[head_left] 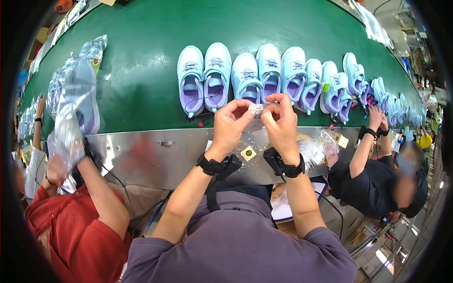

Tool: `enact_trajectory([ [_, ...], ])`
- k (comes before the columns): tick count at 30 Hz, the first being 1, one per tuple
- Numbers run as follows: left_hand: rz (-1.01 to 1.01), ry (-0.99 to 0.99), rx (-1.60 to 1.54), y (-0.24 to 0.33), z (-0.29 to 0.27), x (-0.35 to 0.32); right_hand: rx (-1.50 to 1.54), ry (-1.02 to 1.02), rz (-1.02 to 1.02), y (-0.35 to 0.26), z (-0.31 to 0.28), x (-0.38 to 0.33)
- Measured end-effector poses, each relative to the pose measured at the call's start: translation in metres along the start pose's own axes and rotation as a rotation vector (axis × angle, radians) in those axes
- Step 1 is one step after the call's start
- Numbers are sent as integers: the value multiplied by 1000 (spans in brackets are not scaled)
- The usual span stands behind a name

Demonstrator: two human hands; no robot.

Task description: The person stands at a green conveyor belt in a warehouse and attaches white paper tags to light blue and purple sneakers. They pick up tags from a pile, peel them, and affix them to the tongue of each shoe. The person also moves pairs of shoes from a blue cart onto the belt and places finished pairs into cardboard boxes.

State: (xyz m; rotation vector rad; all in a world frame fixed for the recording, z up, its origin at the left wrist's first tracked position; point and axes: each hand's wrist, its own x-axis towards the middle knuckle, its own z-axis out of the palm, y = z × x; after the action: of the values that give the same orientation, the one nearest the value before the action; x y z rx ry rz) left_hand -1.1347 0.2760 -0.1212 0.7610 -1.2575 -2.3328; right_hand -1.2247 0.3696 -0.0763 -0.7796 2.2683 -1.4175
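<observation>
1. Both hands are raised together over the steel table edge [141, 155]. The left hand [230, 123] and right hand [281, 123] each pinch one end of a small clear packet [256, 110], fingertips nearly touching.
2. The packet sits between the thumbs, just in front of the row of pale blue shoes [245, 78] on the green belt [141, 70].
3. Risk, to my eye: the film is slick and tiny, so an uneven pull could let it slip and drop among the loose tags [248, 153] below.
4. Room is tight sideways: a red-sleeved co-worker [71, 221] bagging a shoe on the left, a dark-shirted co-worker [373, 179] on the right. Forward, the shoes' heels crowd the belt's near edge.
</observation>
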Motion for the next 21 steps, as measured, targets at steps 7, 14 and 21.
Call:
enact_trajectory([
  [7,889,-34,886,10,-19,31,23,-189,16,14,8,24],
  [14,844,-264,1099,20,-38,78,-438,-235,-237,20,15,83],
  [21,433,-213,1308,13,-101,169,-735,-148,-550,47,40,150],
])
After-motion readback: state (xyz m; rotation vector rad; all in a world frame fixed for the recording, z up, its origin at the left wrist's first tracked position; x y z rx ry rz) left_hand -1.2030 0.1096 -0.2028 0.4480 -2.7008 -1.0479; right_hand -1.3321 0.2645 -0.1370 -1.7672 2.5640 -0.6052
